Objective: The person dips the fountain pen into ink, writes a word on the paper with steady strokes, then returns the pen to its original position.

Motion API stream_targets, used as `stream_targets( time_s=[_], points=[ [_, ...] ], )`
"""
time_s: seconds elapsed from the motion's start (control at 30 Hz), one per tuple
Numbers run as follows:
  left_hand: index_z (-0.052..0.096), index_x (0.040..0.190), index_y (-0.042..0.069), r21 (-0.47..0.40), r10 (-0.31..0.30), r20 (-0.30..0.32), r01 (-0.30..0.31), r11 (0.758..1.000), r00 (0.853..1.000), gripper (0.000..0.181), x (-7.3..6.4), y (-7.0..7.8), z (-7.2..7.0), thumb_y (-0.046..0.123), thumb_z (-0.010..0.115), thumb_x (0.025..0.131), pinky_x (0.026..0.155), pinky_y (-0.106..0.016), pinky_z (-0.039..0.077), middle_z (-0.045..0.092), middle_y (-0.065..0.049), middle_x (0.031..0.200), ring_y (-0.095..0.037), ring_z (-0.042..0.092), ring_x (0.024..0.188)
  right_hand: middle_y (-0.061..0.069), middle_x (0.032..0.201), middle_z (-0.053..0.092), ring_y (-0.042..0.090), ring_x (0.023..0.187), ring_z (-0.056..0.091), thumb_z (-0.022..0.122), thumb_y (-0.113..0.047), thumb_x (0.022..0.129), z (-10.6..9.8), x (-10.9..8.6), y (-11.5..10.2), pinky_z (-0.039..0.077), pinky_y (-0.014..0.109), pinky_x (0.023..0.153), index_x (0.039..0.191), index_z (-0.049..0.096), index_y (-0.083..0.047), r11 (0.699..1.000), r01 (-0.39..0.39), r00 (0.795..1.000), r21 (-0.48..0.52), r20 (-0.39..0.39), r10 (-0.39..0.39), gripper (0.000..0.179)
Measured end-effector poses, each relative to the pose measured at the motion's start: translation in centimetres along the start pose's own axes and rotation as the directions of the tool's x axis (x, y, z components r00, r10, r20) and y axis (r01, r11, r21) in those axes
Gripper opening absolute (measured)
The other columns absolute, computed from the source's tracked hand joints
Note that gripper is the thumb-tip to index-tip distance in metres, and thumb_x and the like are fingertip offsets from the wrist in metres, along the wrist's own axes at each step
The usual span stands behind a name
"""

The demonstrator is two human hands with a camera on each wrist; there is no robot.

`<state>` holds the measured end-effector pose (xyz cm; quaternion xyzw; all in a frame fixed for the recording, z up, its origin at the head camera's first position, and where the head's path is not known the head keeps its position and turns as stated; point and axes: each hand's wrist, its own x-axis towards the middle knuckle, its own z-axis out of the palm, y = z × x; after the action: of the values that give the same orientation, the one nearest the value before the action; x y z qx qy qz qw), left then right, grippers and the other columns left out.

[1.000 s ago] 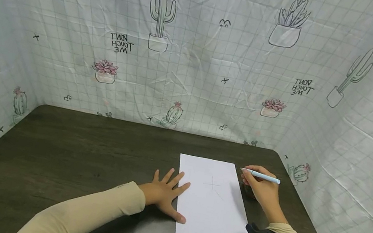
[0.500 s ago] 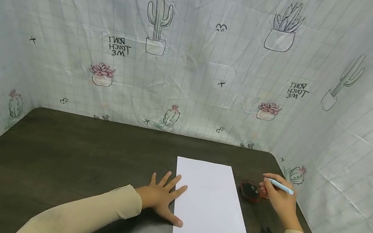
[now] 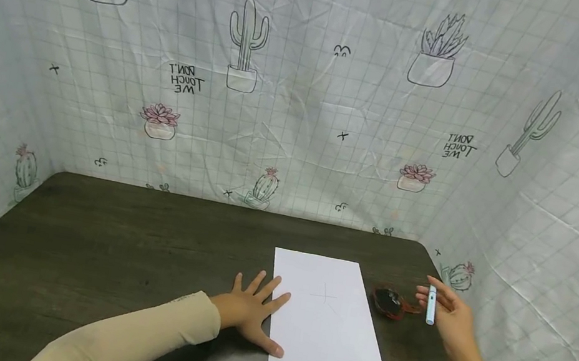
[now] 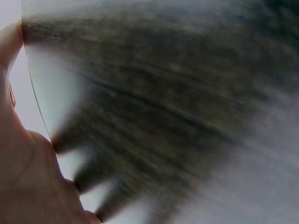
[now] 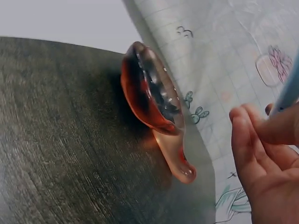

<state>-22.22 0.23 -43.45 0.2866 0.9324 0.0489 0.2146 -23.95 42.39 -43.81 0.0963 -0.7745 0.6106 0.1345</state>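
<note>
My left hand (image 3: 248, 314) rests with spread fingers on the left edge of a white sheet of paper (image 3: 324, 356). Thin pencil-like lines, a cross (image 3: 325, 295) and a faint slanted stroke, mark its upper part. To the right of the sheet, my right hand (image 3: 453, 325) holds a light blue pen (image 3: 431, 305) against its fingers with the thumb. Just left of that hand lies a translucent red, spoon-shaped dish (image 5: 175, 149) with a short handle and a dark, glossy hollow. In the right wrist view only the pen's blue barrel (image 5: 288, 91) shows.
A dark wooden table (image 3: 156, 235) carries everything. Light cloth (image 3: 300, 113) printed with cacti and a grid hangs behind it and along both sides. Close to my right hand is the table's right edge.
My right hand has moved right, away from the paper and past the red dish, which now shows fully. The pen has swung from sideways to upright in view. My left hand stays put.
</note>
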Motion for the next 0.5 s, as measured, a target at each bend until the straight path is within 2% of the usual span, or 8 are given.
stream_targets(
  time_s=[0.03, 0.1, 0.2, 0.27, 0.4, 0.5],
  points=[
    [0.008, 0.154, 0.038, 0.0, 0.0, -0.001, 0.0, 1.0, 1.0, 0.103, 0.01, 0.0, 0.0, 0.082, 0.054, 0.073, 0.108, -0.069, -0.001, -0.007, 0.002, 0.162, -0.033, -0.008, 0.147, -0.002, 0.106, 0.07, 0.006, 0.094, 0.068, 0.048, 0.004, 0.098, -0.19, -0.06, 0.06, 0.054, 0.022, 0.079, 0.138, 0.048, -0.003, 0.991, -0.02, 1.0, 0.133, 0.024, 0.017, 0.041],
    [0.008, 0.154, 0.038, 0.0, 0.001, -0.001, -0.001, 1.0, 1.0, 0.103, 0.09, -0.02, 0.08, 0.082, 0.053, 0.072, 0.108, -0.069, -0.002, -0.007, 0.002, 0.162, -0.033, -0.008, 0.147, 0.002, 0.111, 0.069, 0.013, 0.097, 0.069, 0.038, 0.004, 0.101, -0.55, -0.13, 0.1, 0.054, 0.026, 0.082, 0.138, 0.05, -0.008, 0.943, -0.052, 0.997, 0.329, 0.076, 0.028, 0.04],
    [0.008, 0.154, 0.039, 0.001, 0.002, -0.001, -0.002, 1.0, 1.0, 0.103, 0.21, -0.07, 0.2, 0.083, 0.053, 0.072, 0.108, -0.069, -0.002, -0.007, 0.003, 0.162, -0.032, -0.009, 0.147, 0.006, 0.115, 0.068, 0.018, 0.098, 0.069, 0.031, -0.002, 0.104, -0.87, -0.23, -0.17, 0.054, 0.028, 0.082, 0.132, 0.055, -0.015, 0.876, -0.101, 0.991, 0.472, 0.127, 0.046, 0.039],
    [0.008, 0.154, 0.039, 0.002, 0.002, -0.002, -0.002, 1.0, 1.0, 0.104, 0.27, -0.1, 0.25, 0.083, 0.053, 0.072, 0.108, -0.069, -0.002, -0.008, 0.003, 0.162, -0.032, -0.009, 0.147, 0.005, 0.116, 0.069, 0.018, 0.097, 0.069, 0.032, -0.004, 0.105, -0.99, -0.28, -0.38, 0.055, 0.027, 0.081, 0.13, 0.057, -0.017, 0.864, -0.127, 0.989, 0.487, 0.132, 0.071, 0.038],
    [0.008, 0.154, 0.04, 0.002, 0.002, -0.002, -0.002, 1.0, 1.0, 0.104, 0.34, -0.13, 0.28, 0.083, 0.053, 0.071, 0.108, -0.069, -0.002, -0.008, 0.003, 0.162, -0.032, -0.009, 0.147, -0.003, 0.115, 0.069, 0.013, 0.094, 0.07, 0.043, -0.005, 0.102, -1.05, -0.45, -0.65, 0.054, 0.024, 0.08, 0.135, 0.054, -0.02, 0.912, -0.166, 0.984, 0.375, 0.12, 0.13, 0.038],
    [0.007, 0.154, 0.04, 0.002, 0.003, 0.001, -0.003, 1.0, 1.0, 0.104, 0.36, -0.12, 0.29, 0.083, 0.053, 0.071, 0.108, -0.069, -0.002, -0.008, 0.003, 0.162, -0.032, -0.009, 0.147, -0.007, 0.114, 0.069, 0.013, 0.091, 0.07, 0.048, -0.003, 0.1, -1.07, -0.54, -0.67, 0.054, 0.022, 0.079, 0.147, 0.039, -0.016, 0.935, -0.201, 0.978, 0.292, 0.119, 0.173, 0.05]
  ],
)
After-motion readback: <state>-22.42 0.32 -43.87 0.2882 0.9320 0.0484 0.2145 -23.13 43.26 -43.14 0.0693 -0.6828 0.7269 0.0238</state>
